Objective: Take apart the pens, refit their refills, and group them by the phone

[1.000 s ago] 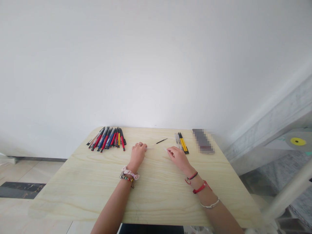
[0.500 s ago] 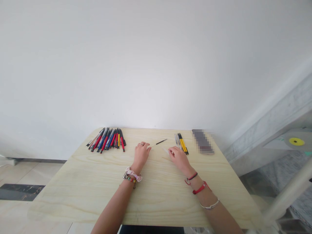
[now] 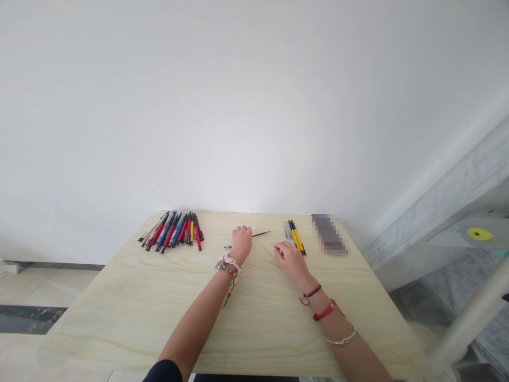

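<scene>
My left hand (image 3: 242, 245) has its fingers curled down at the near end of a thin dark pen refill (image 3: 261, 233), and its fingertips are partly hidden. A small dark piece (image 3: 227, 247) lies just left of this hand. My right hand (image 3: 290, 257) pinches a clear, whitish pen barrel (image 3: 269, 249) between thumb and fingers, low over the table; the barrel is faint against the wood. Right beyond that hand lie yellow-and-black pens (image 3: 296, 236) beside clear ones (image 3: 287, 233).
A pile of red, blue, yellow and clear pens (image 3: 170, 232) lies at the table's (image 3: 254, 307) far left. At the far right sits a dark, blurred-out flat object (image 3: 330, 233). A white wall (image 3: 254, 116) rises behind the table.
My left hand has moved right and closed its fingers at the refill, which has turned slightly. The small dark piece has come into view. My right hand stays put with the barrel.
</scene>
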{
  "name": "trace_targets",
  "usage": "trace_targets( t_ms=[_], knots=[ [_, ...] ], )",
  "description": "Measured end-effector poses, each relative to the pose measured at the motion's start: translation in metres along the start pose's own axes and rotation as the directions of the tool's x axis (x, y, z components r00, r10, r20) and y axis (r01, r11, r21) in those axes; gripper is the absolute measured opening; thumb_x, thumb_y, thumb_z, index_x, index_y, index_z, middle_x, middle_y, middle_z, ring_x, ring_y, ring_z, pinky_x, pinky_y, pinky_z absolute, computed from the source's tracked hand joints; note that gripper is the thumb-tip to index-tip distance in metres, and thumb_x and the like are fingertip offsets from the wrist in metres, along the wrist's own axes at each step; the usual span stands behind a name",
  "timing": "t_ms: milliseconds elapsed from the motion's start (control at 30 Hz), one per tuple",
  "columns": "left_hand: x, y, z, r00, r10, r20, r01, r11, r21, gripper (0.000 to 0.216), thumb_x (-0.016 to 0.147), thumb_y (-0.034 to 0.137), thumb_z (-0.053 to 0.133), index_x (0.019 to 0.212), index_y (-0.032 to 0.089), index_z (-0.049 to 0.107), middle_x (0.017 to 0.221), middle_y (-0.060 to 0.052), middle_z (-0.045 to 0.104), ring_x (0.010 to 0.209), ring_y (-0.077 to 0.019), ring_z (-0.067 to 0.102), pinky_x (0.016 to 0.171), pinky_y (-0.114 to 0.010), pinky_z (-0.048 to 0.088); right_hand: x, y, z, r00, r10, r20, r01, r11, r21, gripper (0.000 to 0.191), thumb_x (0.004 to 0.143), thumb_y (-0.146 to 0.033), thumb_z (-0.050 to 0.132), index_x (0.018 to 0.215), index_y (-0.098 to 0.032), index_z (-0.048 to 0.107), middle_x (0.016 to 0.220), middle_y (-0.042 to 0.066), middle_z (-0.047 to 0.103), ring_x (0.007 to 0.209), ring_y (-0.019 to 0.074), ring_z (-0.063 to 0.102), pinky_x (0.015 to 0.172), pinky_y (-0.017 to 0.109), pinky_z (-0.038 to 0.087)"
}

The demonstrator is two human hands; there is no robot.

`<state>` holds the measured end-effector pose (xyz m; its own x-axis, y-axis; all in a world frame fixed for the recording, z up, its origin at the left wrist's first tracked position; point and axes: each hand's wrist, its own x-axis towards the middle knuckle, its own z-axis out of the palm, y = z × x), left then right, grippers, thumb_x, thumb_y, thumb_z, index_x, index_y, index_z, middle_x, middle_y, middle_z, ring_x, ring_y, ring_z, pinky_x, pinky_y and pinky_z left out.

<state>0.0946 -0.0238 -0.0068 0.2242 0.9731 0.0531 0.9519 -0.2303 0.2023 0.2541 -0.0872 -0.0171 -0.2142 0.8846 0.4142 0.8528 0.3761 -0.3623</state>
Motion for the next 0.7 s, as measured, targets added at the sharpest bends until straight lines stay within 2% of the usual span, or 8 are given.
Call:
trace_targets(
  t_ms=[233, 533, 633, 700],
  knots=[
    [-0.009, -0.017, -0.022, 0.998, 0.052, -0.023, -0.050, 0.997, 0.058, 0.022, 0.079, 0.007, 0.033, 0.086, 0.016, 0.052, 0.085, -0.010, 0.057, 0.085, -0.0217, 0.049, 0.073, -0.035, 0.028, 0.000, 0.000, 0.001, 1.000, 0.007, 0.017, -0.007, 1.000, -0.003, 0.017, 0.078, -0.014, 0.041, 0.075, -0.018, 0.057, 0.073, 0.004, 0.060, 0.061, 0.0142, 0.054, 0.057, 0.025, 0.041],
    [-0.013, -0.026, -0.033, 0.998, 0.055, -0.042, -0.055, 0.998, -0.011, 0.018, 0.077, 0.010, 0.039, 0.079, 0.019, 0.054, 0.085, -0.006, 0.056, 0.085, -0.0190, 0.049, 0.073, -0.032, 0.028, 0.000, 0.001, 0.002, 1.000, -0.007, 0.006, 0.007, 1.000, -0.002, 0.018, 0.078, -0.014, 0.040, 0.074, -0.018, 0.057, 0.072, 0.004, 0.060, 0.062, 0.0143, 0.054, 0.058, 0.026, 0.041],
    [-0.016, -0.033, -0.035, 0.997, 0.021, -0.068, -0.025, 0.997, -0.071, 0.017, 0.077, 0.012, 0.041, 0.078, 0.020, 0.055, 0.084, -0.005, 0.058, 0.085, -0.0196, 0.050, 0.074, -0.033, 0.030, 0.000, 0.001, 0.002, 1.000, -0.003, 0.010, 0.003, 1.000, 0.000, 0.018, 0.077, -0.014, 0.040, 0.074, -0.018, 0.057, 0.071, 0.004, 0.060, 0.062, 0.0148, 0.055, 0.058, 0.026, 0.042],
    [-0.020, -0.037, -0.035, 0.997, 0.009, -0.082, -0.023, 0.984, -0.175, 0.014, 0.076, 0.014, 0.043, 0.077, 0.020, 0.056, 0.083, -0.004, 0.059, 0.084, -0.0188, 0.052, 0.074, -0.032, 0.032, 0.000, 0.000, 0.002, 1.000, 0.008, 0.009, -0.008, 1.000, 0.023, 0.017, 0.077, -0.015, 0.040, 0.076, -0.018, 0.057, 0.072, 0.004, 0.060, 0.063, 0.0151, 0.055, 0.058, 0.026, 0.042]
  ],
)
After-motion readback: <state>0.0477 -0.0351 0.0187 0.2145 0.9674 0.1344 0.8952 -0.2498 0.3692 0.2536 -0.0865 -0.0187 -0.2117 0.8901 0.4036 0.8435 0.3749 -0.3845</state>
